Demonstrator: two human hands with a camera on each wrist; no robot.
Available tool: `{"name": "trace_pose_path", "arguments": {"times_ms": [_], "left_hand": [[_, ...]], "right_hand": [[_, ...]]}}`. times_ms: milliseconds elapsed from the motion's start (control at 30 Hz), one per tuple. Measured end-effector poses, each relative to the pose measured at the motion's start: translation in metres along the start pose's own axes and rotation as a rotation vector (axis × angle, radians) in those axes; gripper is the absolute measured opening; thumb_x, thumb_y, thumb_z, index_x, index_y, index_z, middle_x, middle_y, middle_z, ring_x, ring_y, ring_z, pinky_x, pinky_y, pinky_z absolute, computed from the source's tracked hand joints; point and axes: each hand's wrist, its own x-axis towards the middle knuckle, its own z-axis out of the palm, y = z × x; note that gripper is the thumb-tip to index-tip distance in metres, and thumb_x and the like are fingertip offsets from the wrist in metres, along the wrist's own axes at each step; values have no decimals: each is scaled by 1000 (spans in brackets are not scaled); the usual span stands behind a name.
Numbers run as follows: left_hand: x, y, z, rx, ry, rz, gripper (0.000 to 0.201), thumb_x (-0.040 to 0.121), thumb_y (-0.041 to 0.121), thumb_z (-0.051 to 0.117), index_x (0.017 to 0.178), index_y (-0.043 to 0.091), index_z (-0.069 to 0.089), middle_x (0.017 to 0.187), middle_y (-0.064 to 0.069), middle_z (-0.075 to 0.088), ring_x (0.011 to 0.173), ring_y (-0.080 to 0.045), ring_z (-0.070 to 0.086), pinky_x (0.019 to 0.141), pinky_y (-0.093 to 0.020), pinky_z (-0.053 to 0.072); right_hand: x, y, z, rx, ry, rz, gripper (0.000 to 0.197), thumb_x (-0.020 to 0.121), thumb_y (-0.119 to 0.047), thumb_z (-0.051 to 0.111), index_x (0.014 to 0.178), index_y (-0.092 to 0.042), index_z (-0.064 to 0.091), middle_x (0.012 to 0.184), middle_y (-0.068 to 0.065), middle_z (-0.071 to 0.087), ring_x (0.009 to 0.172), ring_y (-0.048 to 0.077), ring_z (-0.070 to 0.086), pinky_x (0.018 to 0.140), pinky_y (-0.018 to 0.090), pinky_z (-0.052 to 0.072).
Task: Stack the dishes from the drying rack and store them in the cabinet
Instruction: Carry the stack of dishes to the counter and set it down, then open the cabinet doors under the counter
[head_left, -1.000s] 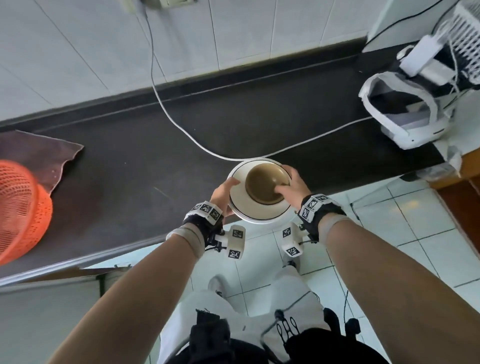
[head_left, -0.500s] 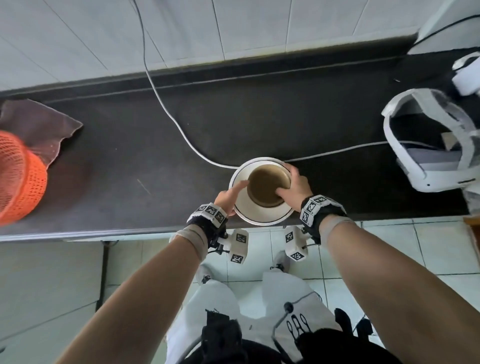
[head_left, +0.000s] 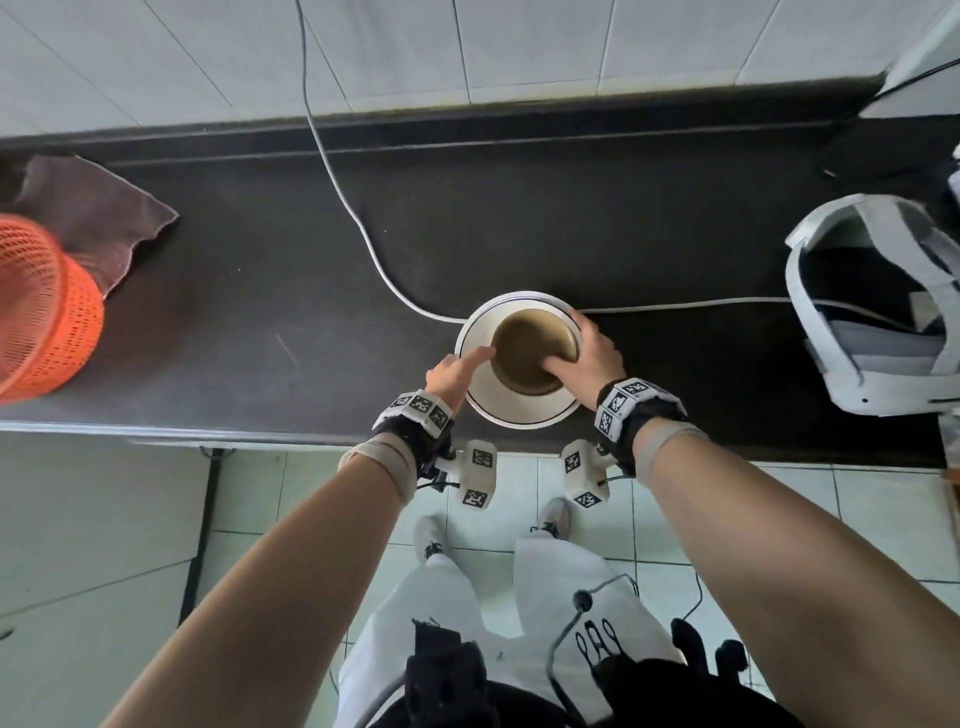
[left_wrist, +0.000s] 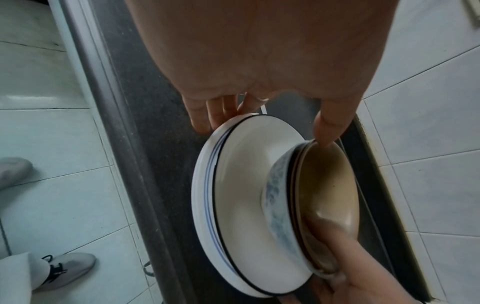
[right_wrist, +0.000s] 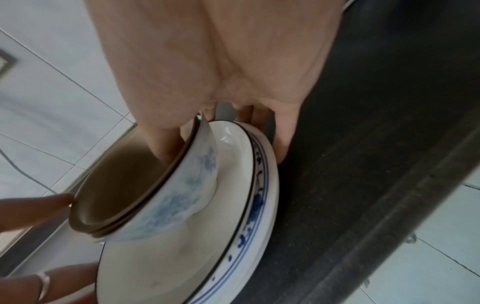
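Head view: both hands grip the stack on the bench, left hand and right hand with thumbs on the bowl; better lift it level, thumbs pressing.

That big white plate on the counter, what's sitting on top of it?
On the white plate stands a blue-patterned bowl with brown dishes nested inside. Another plate lies beneath it. Whether anything else lies inside the bowl is hidden.
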Motion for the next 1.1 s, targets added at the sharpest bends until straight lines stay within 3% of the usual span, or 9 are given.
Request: {"name": "trace_pose_path", "arguments": {"times_ms": [233,300,367,467,600,733,900,966,1100], "left_hand": [[-60,2,-12,-72,50,64,102,48,64,59,128,1,55,139,-33,52,128,-49,53,110,-64,40],[-64,-9,-13,-62,47,67,86,49,60,60,109,-3,60,119,-35,61,106,-46,66,98,-55,49],[-80,-18,-14,-47,24,75,50,61,53,62,83,7,57,89,-17,58,77,-30,57,79,-42,48],[-102,-36,-11,-30,-76,49,29,86,32,58,67,11,53,69,-7,54,64,-25,51,65,-33,45],[-113,-69,5,51,-198,-21,16,92,20,58,78,10,59,73,-2,60,66,-18,59,64,-30,49],[-102,-94,32,99,-196,-62,14,93,18,59,81,11,61,80,-3,61,64,-17,58,61,-28,48],[-70,-105,78,155,-184,-89,19,95,16,56,77,11,59,88,-6,58,69,-19,56,70,-33,47],[-57,-111,97,178,-189,-88,13,97,17,56,95,6,63,98,-8,58,80,-22,57,76,-35,48],[-28,-122,129,207,-207,-3,41,104,23,45,135,1,56,125,-19,63,99,-27,57,94,-44,49]], "right_hand": [[-50,6,-5,225,105,89,86,80,-55,67,152,-24,31,152,8,39,139,29,39,113,43,35],[-69,15,-2,288,122,107,82,81,-56,64,150,-23,34,149,7,43,135,27,45,111,43,38],[-90,27,2,315,135,121,74,85,-57,60,146,-21,39,141,4,50,128,23,51,108,40,40],[-115,52,15,324,160,175,57,89,-58,51,128,-16,58,115,2,65,110,23,61,98,35,45],[-132,94,30,360,154,253,62,84,-53,44,97,5,62,77,16,57,73,25,55,70,36,41],[-121,138,42,329,60,330,37,85,-46,47,69,-13,54,80,13,61,75,31,54,70,41,41],[-78,185,51,237,-67,292,42,94,-33,49,92,7,64,84,21,60,83,34,56,76,44,48],[-59,199,56,204,-106,272,33,87,-34,49,78,-3,56,75,13,48,76,29,48,69,37,39],[-18,218,72,126,-178,248,7,95,-24,51,91,-18,52,99,9,49,91,24,47,79,30,34]]}}
